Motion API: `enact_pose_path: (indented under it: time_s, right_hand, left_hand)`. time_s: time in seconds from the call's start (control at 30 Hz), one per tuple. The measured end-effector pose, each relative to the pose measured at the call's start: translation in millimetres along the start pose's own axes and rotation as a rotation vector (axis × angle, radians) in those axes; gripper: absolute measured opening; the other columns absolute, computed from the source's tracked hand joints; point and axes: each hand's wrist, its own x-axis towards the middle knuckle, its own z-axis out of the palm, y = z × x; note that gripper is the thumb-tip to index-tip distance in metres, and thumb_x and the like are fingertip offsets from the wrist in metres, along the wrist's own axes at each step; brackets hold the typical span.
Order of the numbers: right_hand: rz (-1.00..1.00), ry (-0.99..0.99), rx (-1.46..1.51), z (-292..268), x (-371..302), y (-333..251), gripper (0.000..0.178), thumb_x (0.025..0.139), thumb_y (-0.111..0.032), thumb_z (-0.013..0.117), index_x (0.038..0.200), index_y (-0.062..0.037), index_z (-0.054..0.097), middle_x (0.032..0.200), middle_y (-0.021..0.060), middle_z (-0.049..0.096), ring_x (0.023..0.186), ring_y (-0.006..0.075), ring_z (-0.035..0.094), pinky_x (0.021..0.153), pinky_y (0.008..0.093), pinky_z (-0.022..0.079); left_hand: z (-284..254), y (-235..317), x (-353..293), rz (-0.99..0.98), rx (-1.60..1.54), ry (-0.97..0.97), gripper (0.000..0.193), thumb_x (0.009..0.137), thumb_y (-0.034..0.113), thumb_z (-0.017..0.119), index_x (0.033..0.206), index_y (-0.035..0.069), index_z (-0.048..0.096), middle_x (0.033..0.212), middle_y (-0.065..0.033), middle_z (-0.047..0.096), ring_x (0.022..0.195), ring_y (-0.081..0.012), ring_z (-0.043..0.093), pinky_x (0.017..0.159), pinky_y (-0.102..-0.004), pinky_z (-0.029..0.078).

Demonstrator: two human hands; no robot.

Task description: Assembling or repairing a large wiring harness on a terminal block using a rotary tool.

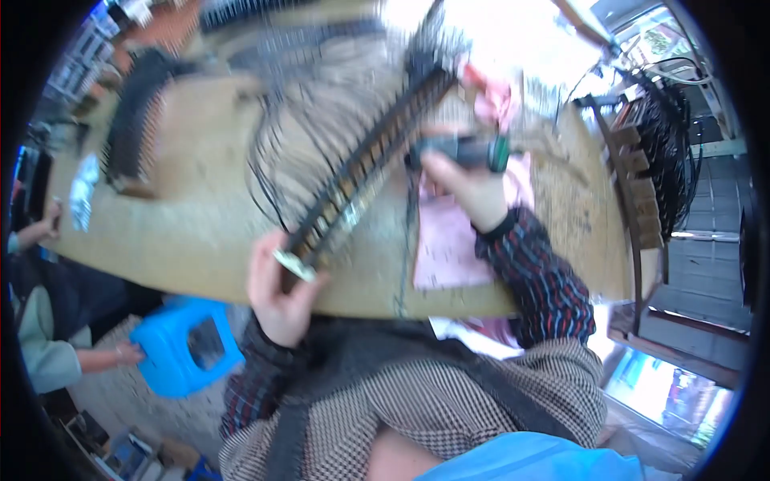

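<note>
My left hand [282, 290] grips the near end of a long black slotted strip [362, 164], fingers wrapped round it by a pale piece [295, 265]. The strip slants away to the far right over the table. Many thin dark wires [281, 144] fan out from its left side. My right hand [469, 186] is closed round a dark cylindrical tool with a green end [473, 152], just right of the strip; blur hides its exact kind. Beneath that hand lies a pink cloth or sheet [453, 244]. Whether the tool touches the strip, I cannot tell.
Another dark slotted strip [136, 120] lies at the table's left, beside a crumpled silvery packet [83, 192]. A pink cloth [493, 96] sits farther back. At right stands a wooden rack [630, 176] with dark wires. A person's hand [128, 353] touches a blue stool [180, 345].
</note>
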Motion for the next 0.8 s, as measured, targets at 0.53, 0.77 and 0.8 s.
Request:
enact_pose_path:
  time_s: [0.53, 0.77, 0.8]
  right_hand:
    - [0.028, 0.097, -0.021, -2, -2, -1, 0.027, 0.075, -0.008, 0.066, 0.100, -0.0046, 0.056, 0.078, 0.0019, 0.059, 0.055, 0.0061, 0.057, 0.046, 0.0186, 0.046]
    - [-0.009, 0.114, -0.004, -10, 2, 10, 0.027, 0.076, -0.007, 0.066, 0.101, -0.0044, 0.056, 0.080, 0.0017, 0.059, 0.058, 0.0057, 0.057, 0.048, 0.0187, 0.047]
    - [-0.018, 0.097, 0.040, -7, 3, 11, 0.027, 0.076, -0.007, 0.066, 0.101, -0.0044, 0.057, 0.081, 0.0018, 0.059, 0.059, 0.0055, 0.057, 0.049, 0.0188, 0.047]
  left_hand:
    - [5, -7, 17, 0.094, -0.013, -0.077, 0.060, 0.063, -0.002, 0.069, 0.118, -0.007, 0.047, 0.115, -0.0146, 0.048, 0.107, -0.0245, 0.049, 0.090, -0.0322, 0.040]
    - [10, -5, 22, 0.139, 0.084, -0.057, 0.055, 0.063, 0.001, 0.069, 0.114, -0.007, 0.049, 0.112, -0.0150, 0.051, 0.104, -0.0260, 0.051, 0.090, -0.0329, 0.039]
    - [6, -3, 22, 0.134, 0.082, -0.056, 0.054, 0.063, 0.001, 0.069, 0.113, -0.007, 0.050, 0.111, -0.0150, 0.051, 0.103, -0.0263, 0.051, 0.090, -0.0329, 0.039]
